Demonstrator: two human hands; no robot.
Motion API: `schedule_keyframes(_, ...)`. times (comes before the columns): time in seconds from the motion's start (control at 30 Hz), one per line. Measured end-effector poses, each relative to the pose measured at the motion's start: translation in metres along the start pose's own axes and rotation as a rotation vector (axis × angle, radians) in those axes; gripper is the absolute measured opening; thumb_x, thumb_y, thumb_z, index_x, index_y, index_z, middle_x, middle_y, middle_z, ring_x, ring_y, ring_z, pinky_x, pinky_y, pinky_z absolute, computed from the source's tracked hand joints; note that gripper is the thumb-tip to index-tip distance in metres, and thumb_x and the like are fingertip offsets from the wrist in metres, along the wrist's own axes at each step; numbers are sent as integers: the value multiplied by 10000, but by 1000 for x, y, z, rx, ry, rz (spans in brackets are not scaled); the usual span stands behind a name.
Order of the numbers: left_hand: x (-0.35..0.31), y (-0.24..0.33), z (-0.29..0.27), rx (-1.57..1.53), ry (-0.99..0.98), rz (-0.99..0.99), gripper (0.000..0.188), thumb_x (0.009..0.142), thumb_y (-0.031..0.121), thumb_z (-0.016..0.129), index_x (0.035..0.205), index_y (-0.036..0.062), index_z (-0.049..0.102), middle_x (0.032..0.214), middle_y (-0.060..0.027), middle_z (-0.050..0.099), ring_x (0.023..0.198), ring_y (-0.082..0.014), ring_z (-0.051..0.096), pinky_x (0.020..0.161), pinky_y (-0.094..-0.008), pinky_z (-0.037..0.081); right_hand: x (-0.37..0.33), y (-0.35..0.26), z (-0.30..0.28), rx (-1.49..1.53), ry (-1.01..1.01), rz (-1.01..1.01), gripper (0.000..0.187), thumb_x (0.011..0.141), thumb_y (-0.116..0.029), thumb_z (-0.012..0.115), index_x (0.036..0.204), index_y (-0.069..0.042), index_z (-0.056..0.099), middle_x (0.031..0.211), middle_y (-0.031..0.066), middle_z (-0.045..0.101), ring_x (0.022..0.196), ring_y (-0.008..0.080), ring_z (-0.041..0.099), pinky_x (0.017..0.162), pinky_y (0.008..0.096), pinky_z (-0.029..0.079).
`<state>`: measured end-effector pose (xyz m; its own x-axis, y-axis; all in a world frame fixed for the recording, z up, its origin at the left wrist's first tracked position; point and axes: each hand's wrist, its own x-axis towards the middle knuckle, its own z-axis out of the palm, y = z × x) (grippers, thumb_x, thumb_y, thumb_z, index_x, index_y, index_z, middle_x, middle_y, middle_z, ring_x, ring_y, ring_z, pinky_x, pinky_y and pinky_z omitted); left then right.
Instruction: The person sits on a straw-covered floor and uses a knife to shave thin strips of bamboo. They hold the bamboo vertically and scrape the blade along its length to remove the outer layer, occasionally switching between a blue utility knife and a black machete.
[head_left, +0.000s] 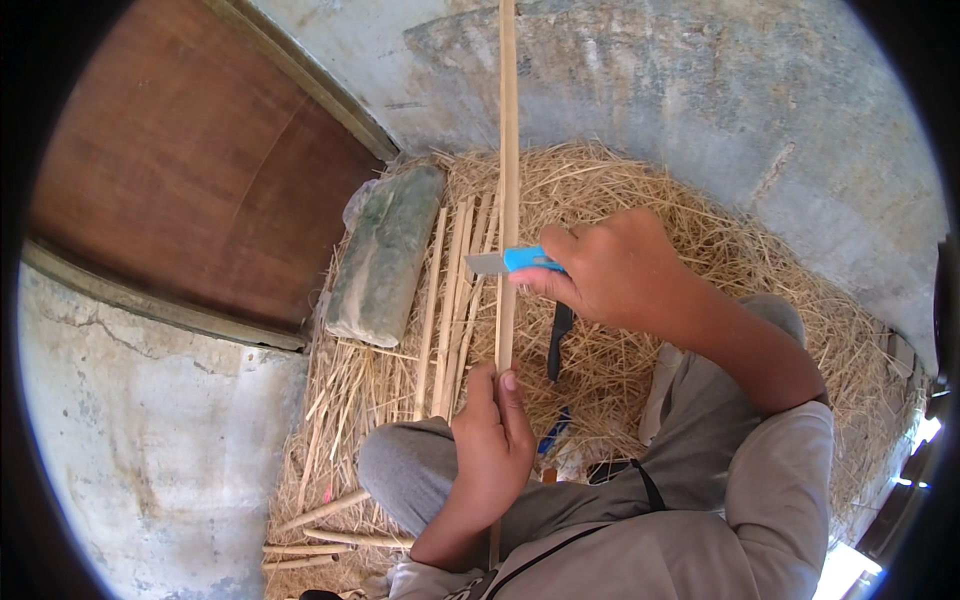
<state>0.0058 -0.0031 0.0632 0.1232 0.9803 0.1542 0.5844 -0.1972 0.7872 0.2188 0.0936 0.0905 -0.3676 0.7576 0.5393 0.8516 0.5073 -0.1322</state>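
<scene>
A long, pale bamboo strip [509,120] stands nearly upright in front of me, running from the top of the view down toward my lap. My left hand [490,435] is closed around its lower part, thumb and fingers pinching the edges. Higher up, my right hand [620,270] grips a blue utility knife [530,259]. Its metal blade [485,264] is out and points left, level with the strip. The knife crosses the strip; whether the edge touches it I cannot tell.
Several cut strips [450,290] lie left of the held one, beside a greenish wrapped block [385,260]. Straw-like shavings [610,180] cover the ground. A black handle [560,340] and a blue object [553,430] lie between my legs. A concrete wall [680,90] and brown panel [200,150] stand close.
</scene>
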Motion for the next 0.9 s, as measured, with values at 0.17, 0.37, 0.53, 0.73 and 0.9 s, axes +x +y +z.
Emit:
schedule_keyframes(0.17, -1, 7, 4, 14, -21, -12, 206, 1086, 153, 461, 1115, -17, 573, 719, -22, 552, 586, -60, 499, 531, -236, 407, 1, 21, 4, -55, 47, 115, 536, 977, -589, 534, 862, -81, 665, 558, 88, 599, 468, 234, 599, 447, 383, 444)
schedule_keyframes(0.37, -25, 15, 7, -18, -138, 42, 181, 1078, 125, 461, 1146, -17, 550, 681, -64, 547, 555, -123, 527, 516, -280, 419, 10, 108, -46, -13, 165, 602, 693, 1035, -628, 371, 815, -37, 660, 562, 109, 557, 509, 264, 572, 500, 413, 460)
schedule_keyframes(0.53, -14, -6, 11, 20, -119, 85, 175, 1063, 103, 482, 1175, -24, 526, 640, -146, 559, 491, -248, 577, 473, -363, 430, 2, 57, -36, 226, 10, 309, 621, 1027, -587, 449, 809, -46, 661, 514, 93, 524, 444, 264, 530, 449, 409, 424)
schedule_keyframes(0.73, -7, 7, 4, 11, -59, -32, 209, 1086, 147, 455, 1157, -20, 558, 712, -41, 555, 624, -84, 528, 559, -260, 434, -9, 4, -24, 204, -179, 120, 548, 1008, -528, 522, 807, -40, 668, 495, 126, 541, 422, 309, 564, 441, 427, 441)
schedule_keyframes(0.9, -4, 6, 5, 59, -35, -1, 177, 1077, 124, 472, 1127, -23, 556, 706, -60, 563, 608, -95, 532, 555, -271, 440, -9, -3, -20, 181, -176, 126, 524, 1001, -529, 538, 841, -51, 680, 490, 128, 540, 428, 308, 574, 444, 425, 442)
